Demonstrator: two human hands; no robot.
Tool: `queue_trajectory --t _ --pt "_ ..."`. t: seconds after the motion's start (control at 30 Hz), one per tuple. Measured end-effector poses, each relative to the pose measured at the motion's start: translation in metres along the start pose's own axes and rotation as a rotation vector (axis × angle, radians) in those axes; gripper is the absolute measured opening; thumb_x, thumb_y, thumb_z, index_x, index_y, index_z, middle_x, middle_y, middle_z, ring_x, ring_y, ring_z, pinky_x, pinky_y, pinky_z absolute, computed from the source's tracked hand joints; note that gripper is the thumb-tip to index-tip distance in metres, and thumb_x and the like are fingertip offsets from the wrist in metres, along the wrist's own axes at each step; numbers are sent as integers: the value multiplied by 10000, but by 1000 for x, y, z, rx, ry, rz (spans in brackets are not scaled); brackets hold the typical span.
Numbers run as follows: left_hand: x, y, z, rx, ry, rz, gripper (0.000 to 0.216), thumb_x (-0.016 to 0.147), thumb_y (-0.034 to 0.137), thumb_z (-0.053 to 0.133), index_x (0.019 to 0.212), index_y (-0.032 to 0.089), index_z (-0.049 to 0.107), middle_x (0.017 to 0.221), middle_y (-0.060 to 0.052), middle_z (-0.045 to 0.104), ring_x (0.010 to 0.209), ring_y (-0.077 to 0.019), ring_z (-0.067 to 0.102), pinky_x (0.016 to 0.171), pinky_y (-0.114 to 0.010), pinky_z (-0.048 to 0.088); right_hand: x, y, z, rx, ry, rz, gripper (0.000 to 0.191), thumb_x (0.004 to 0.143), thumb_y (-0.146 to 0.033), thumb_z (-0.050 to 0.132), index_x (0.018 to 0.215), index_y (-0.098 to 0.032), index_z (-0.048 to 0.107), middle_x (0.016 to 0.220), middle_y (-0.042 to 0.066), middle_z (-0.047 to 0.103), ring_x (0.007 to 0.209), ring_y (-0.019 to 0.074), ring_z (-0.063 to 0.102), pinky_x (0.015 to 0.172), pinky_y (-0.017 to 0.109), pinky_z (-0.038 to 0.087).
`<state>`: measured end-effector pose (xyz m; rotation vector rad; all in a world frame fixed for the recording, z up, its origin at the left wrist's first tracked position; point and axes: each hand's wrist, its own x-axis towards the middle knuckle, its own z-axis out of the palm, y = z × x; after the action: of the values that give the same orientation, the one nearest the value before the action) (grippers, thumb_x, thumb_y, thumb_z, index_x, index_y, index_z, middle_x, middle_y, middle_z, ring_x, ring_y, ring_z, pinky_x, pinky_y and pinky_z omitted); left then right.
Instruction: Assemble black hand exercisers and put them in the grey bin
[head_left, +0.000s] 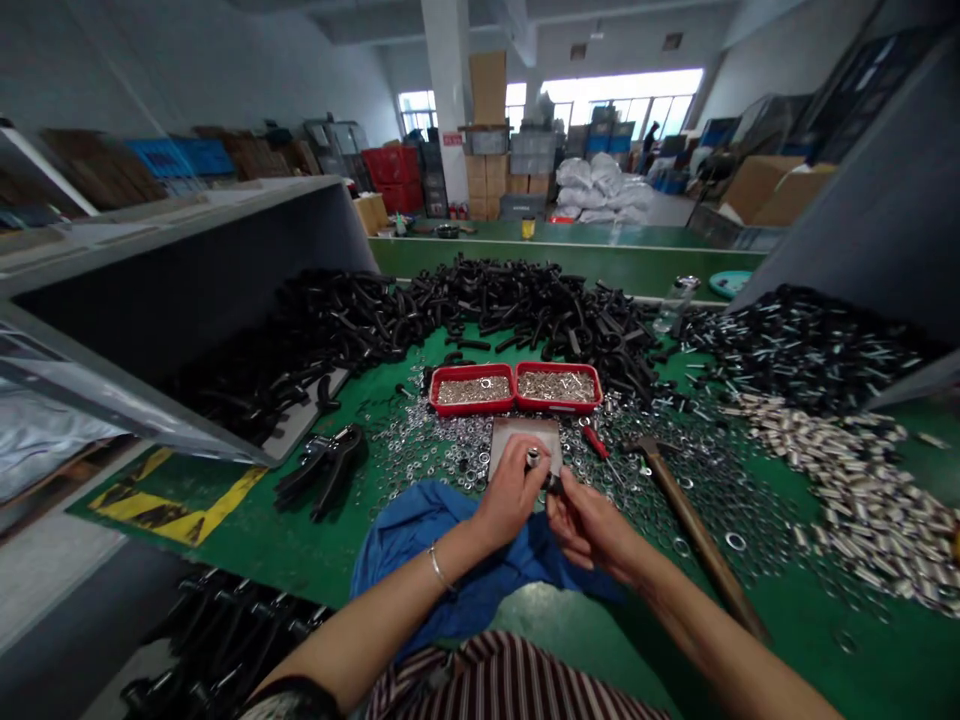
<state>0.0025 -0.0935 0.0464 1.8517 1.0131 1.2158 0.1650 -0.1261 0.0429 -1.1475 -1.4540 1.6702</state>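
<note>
My left hand [512,492] pinches a small silver sleeve [533,458] at the fingertips, just above a flat metal plate [525,438]. My right hand [589,522] is closed around a small black part [553,484] that meets the sleeve. Both hands hover over a blue cloth [442,545] on the green table. Two red trays [516,387] of small metal pieces sit just beyond the plate. Loose washers [420,445] lie scattered around it.
A big heap of black curved parts [465,310] fills the back. Silver sleeves [855,490] pile up at right. A hammer [694,530] lies right of my hands, a red-handled tool [596,442] near the plate, black pliers [326,465] at left.
</note>
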Motion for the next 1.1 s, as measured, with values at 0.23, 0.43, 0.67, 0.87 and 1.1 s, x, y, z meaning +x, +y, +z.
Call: queue_trajectory --t 0.23,0.43,0.67,0.87,1.1 --pt "11 -17 9 105 86 -84 233 1029 355 358 998 183 512 979 -82 541 964 -209 536 936 -369 438 19 -1 -12 -164 204 -97 466 850 -668 567 872 -202 568 726 10 589 557 131 524 533 270 461" --pt "14 -26 9 136 14 -29 220 1021 353 390 985 179 519 995 -83 542 962 -202 540 916 -352 447 25 0 -13 -17 88 -109 434 889 -610 552 981 -188 587 717 -8 591 585 130 565 587 276 497" --pt "20 -44 7 249 45 16 196 1018 344 395 975 189 506 1011 -82 547 981 -202 542 924 -349 447 46 12 -14 59 16 -38 352 945 -575 470 918 -224 467 715 -18 566 473 113 464 454 260 444" --pt "24 -48 1 244 165 -36 190 1025 318 373 970 190 502 933 -65 552 914 -196 550 886 -347 463 53 11 -17 -253 29 -78 447 967 -627 366 943 -216 541 646 -5 576 493 136 484 501 258 410" --pt "17 -53 -1 305 25 -16 213 1033 331 334 981 197 491 955 -74 541 942 -211 536 902 -366 467 42 13 -10 -529 222 -136 463 936 -646 429 848 -210 558 776 58 640 650 173 571 586 269 415"
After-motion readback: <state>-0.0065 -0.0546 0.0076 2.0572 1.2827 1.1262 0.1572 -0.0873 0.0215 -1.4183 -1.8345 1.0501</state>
